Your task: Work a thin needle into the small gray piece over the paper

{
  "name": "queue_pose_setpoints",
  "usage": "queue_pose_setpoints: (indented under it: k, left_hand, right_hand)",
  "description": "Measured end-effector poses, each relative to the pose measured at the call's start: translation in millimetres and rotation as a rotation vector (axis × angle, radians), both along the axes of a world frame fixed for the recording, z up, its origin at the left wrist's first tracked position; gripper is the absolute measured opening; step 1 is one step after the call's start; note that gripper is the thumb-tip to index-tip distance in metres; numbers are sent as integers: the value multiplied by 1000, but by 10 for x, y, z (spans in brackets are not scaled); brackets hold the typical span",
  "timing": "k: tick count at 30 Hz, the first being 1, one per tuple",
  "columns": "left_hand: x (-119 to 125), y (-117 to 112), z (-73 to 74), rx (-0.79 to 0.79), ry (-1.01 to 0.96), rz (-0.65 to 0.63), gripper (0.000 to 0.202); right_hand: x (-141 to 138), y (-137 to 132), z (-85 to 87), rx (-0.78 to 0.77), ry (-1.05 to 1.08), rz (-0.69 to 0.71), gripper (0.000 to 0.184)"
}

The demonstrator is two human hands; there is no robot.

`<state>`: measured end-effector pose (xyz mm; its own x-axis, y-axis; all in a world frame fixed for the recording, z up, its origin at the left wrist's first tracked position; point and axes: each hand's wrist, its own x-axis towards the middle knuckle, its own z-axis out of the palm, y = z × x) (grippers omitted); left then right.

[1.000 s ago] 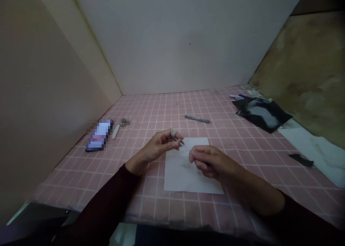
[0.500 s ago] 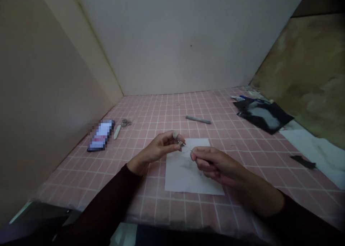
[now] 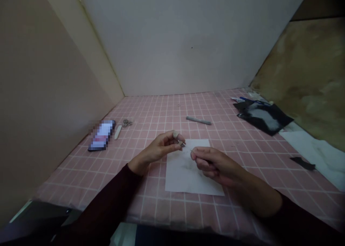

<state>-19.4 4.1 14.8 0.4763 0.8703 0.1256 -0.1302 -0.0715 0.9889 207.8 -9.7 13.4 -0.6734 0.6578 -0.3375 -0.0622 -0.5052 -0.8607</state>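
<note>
Over a white sheet of paper (image 3: 178, 179) with grey smudges, both hands are raised close to each other. My left hand (image 3: 163, 145) pinches a small brownish-grey piece (image 3: 181, 144) between thumb and fingers; its kind is too small to make out. A pale wrap or cap covers one of that hand's fingertips. To its right, my right hand (image 3: 212, 163) is closed in a pinch on a thin, light sliver (image 3: 191, 150), whose tip points toward the small piece. A narrow gap separates the two hands. Most of the sliver is hidden by the fingers.
A grey stick (image 3: 198, 120) lies beyond the paper on the pink checked tablecloth (image 3: 151, 113). At left are a phone (image 3: 101, 135), a white strip (image 3: 118, 132) and small metal rings (image 3: 126, 123). Black sheets (image 3: 264, 116) and a black scrap (image 3: 302, 163) lie at right.
</note>
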Motion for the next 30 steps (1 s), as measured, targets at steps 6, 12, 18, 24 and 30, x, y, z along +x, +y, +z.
queue_pose_setpoints:
  k: [6,12,18,24,30]
  left_hand:
    - [-33,41,-57,30,76,3,23]
    - [-35,53,-83,7,88,2,24]
    - [-17,23,-53,0,3,20,21]
    - [-30,43,-80,-20,137,33,24]
    - [-41,27,-65,-2,53,8,22]
  right_hand:
    - [-62,-88,-21,610,-277,-39,24]
    - [-33,-48,-12,530,-269,-38,24]
    - [-10,0,-26,74,-57,22,28]
    - [-75,-111,-49,872,-404,-88,21]
    - [-14,-26,6,244,-139,-4,25]
